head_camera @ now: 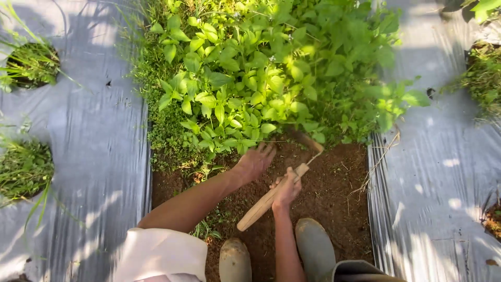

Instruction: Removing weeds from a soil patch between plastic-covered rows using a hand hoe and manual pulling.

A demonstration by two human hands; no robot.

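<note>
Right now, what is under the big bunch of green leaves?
Under the leafy weeds only brown soil shows at their near edge, where the left hand reaches. Their stems and roots are covered by leaves.

Grey plastic sheet (99,151) covers the ground left of the bed; a second sheet (438,172) covers the right, both dappled with shade. Round holes in the left sheet hold grass tufts (23,169), one above the other. A weedy hole (482,73) sits at the right edge. Bare brown soil (339,193) lies between the sheets. Two muddy boots (313,245) stand on the soil at bottom centre.
</note>
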